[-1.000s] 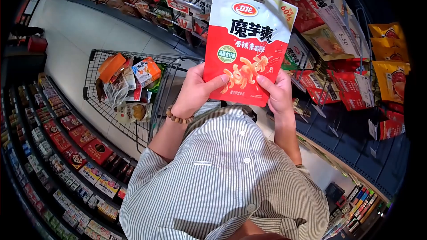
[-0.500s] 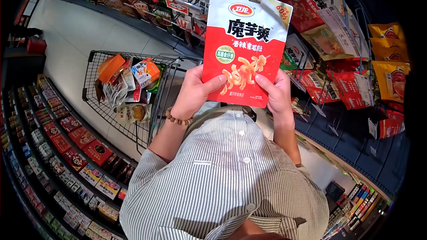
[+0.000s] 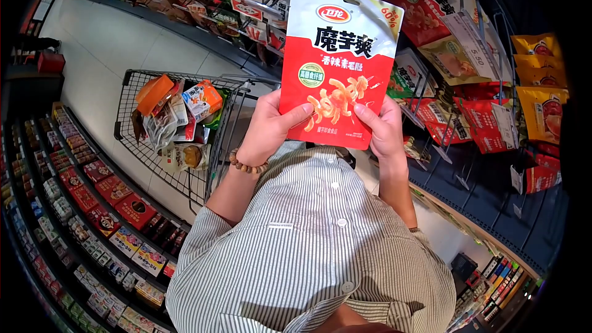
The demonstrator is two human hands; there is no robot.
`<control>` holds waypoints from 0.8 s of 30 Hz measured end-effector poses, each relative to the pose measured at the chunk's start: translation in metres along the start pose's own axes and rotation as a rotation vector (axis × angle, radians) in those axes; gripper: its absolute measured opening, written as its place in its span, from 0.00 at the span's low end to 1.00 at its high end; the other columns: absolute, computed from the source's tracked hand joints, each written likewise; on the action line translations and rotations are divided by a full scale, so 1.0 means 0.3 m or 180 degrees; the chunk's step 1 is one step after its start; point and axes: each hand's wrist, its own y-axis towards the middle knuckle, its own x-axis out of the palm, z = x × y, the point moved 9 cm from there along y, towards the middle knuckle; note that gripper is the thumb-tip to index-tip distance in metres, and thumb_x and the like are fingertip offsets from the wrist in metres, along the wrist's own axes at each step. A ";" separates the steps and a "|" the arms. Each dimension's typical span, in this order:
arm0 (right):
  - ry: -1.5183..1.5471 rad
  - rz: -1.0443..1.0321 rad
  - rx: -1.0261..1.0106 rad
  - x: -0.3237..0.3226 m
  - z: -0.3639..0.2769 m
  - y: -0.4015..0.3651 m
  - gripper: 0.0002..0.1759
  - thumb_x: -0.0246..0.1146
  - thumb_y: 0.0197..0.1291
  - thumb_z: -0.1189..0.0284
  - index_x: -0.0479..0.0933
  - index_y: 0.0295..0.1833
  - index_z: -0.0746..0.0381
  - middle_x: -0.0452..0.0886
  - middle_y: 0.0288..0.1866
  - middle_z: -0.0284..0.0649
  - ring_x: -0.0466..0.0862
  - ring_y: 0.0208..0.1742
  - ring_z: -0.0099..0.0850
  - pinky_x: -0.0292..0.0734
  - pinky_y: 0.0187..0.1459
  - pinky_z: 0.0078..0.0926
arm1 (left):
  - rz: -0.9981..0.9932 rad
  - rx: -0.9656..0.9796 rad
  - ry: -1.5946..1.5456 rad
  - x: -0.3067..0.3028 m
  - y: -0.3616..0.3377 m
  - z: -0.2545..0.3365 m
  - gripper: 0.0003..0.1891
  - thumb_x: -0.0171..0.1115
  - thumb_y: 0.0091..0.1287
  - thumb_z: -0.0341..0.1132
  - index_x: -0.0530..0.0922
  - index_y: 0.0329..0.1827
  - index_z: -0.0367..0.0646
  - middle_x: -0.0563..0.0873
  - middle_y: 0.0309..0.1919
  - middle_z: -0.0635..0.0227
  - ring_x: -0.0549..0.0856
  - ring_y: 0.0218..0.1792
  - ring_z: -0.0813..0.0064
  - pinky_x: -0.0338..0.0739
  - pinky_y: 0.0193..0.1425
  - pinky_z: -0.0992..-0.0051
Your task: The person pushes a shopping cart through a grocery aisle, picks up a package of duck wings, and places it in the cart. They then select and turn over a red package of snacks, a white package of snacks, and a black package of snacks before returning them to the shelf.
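Note:
Up in front of my chest is a red and white snack bag (image 3: 339,68), its printed front facing me, with a picture of curled orange pieces and black Chinese characters. My left hand (image 3: 274,124) pinches its lower left edge, thumb on the front and the other fingers behind. At the lower right edge, my right hand (image 3: 382,124) grips it the same way. A beaded bracelet (image 3: 248,163) circles the left wrist. The bag is upright, tilted slightly, and its back is hidden.
A wire shopping cart (image 3: 163,172) with several packaged foods (image 3: 185,111) stands to the left. Hanging snack packs (image 3: 487,120) and price tags on metal hooks fill the rack at right. Curved shelves (image 3: 92,209) of boxed goods run along the lower left. Pale floor tiles (image 3: 105,43) lie beyond the cart.
Almost nothing differs. Both hands keep the same hold on the snack bag, which has shifted only very slightly.

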 end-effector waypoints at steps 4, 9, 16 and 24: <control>0.0004 -0.0006 -0.0002 0.000 0.004 0.001 0.20 0.65 0.67 0.79 0.73 0.63 0.71 0.85 0.58 0.46 0.87 0.54 0.29 0.84 0.57 0.31 | 0.0011 -0.0024 -0.0014 -0.001 0.000 -0.003 0.14 0.67 0.71 0.27 0.79 0.57 0.32 0.89 0.50 0.61 0.88 0.47 0.79 0.85 0.53 0.76; 0.0012 -0.0034 -0.0059 0.006 -0.005 -0.001 0.20 0.65 0.67 0.79 0.73 0.63 0.71 0.85 0.58 0.46 0.87 0.55 0.29 0.84 0.57 0.31 | 0.0009 -0.0065 0.0041 -0.004 0.000 -0.006 0.15 0.68 0.71 0.27 0.79 0.57 0.32 0.89 0.50 0.61 0.88 0.48 0.79 0.85 0.54 0.76; -0.0060 -0.0021 -0.0070 0.002 -0.005 -0.001 0.20 0.65 0.67 0.80 0.74 0.63 0.71 0.85 0.58 0.47 0.87 0.54 0.30 0.84 0.57 0.31 | 0.0000 -0.0049 0.0025 0.005 -0.001 0.001 0.16 0.67 0.71 0.27 0.78 0.58 0.32 0.89 0.51 0.60 0.88 0.48 0.78 0.86 0.54 0.76; 0.0017 0.0059 -0.0063 -0.002 -0.007 -0.003 0.19 0.64 0.68 0.80 0.74 0.63 0.70 0.85 0.58 0.45 0.87 0.54 0.29 0.84 0.56 0.30 | 0.0014 0.0053 0.0133 -0.001 0.011 -0.001 0.21 0.66 0.72 0.27 0.74 0.65 0.33 0.87 0.55 0.60 0.87 0.52 0.77 0.84 0.58 0.74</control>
